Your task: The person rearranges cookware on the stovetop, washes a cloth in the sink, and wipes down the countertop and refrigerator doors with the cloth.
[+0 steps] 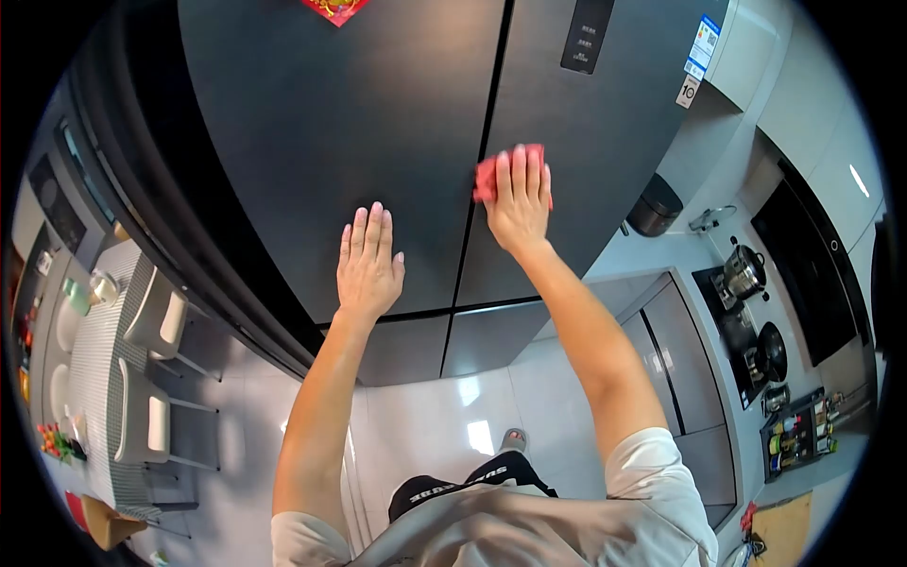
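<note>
In front of me stands a dark grey refrigerator (378, 123) with two upper doors and lower drawers. My right hand (519, 208) presses a folded red cloth (486, 180) against the right door, close to the gap between the doors. Its fingers point upward and cover most of the cloth. My left hand (370, 265) lies flat on the lower part of the left door, fingers stretched out, holding nothing.
At the right, a counter carries a stove (732, 331) with a steel pot (744, 271) and a black pan (770, 353). A spice rack (799, 437) stands nearer. At the left are white chairs (146, 411) beside a long table (118, 321).
</note>
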Available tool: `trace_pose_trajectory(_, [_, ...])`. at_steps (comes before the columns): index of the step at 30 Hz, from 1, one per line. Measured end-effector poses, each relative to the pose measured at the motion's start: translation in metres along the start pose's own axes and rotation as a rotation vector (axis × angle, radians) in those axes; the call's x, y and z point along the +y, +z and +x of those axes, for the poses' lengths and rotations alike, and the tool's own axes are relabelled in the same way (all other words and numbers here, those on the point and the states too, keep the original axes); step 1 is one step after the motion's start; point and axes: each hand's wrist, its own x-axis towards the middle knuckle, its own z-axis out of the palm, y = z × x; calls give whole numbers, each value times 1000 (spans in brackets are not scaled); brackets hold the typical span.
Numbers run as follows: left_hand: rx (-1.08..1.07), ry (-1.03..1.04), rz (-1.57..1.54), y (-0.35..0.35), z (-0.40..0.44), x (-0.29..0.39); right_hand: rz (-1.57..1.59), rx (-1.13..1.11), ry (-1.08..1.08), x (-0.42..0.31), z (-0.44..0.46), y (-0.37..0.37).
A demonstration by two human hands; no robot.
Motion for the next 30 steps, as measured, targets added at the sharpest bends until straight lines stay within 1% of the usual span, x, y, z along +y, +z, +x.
trace_pose_trajectory(1, [-3,14,-14,3,0,1,-3,19,64,-13,21,1])
trace_pose_trajectory(3, [-5,21,-36,9,3,9,64,101,96,-39,40,10])
trace_pose_trajectory(5, [-31,19,-52,19,4,19,50,144,13,-47,27,27])
trace_pose_trajectory(8, [-44,17,-71,44,-1,32,24,-57,-190,-39,-31,26])
trace_pose_trajectory(11, [-44,18,-63,65,-1,46,69,-151,-346,-4,-95,31])
trace_pose_trajectory(13, [-41,13,-47,77,-5,57,30,-168,-331,31,-121,33])
trace_pose_trajectory(15, [-41,-6,-38,86,-4,66,-18,-167,-263,67,-126,35])
trace_pose_trajectory(17, [-17,-28,-38,95,-1,76,-54,-58,-105,81,-101,28])
trace_pose_trajectory(18, [1,-13,-26,102,-1,80,-62,-3,-13,77,-84,30])
trace_pose_trajectory(19, [14,-19,-27,107,0,87,-11,1,84,67,-69,30])
trace_pose_trajectory(20, [27,-18,-30,113,2,93,60,142,127,51,-58,35])
trace_pose_trajectory(21, [44,-10,-32,120,6,99,103,159,130,38,-53,38])
trace_pose_trajectory(23, [75,26,-39,137,12,108,57,158,115,24,-52,45])
trace_pose_trajectory(26, [144,64,-48,160,11,116,19,157,71,59,-65,43])
trace_pose_trajectory(30, [233,126,-29,177,6,113,-29,238,285,153,-101,40])
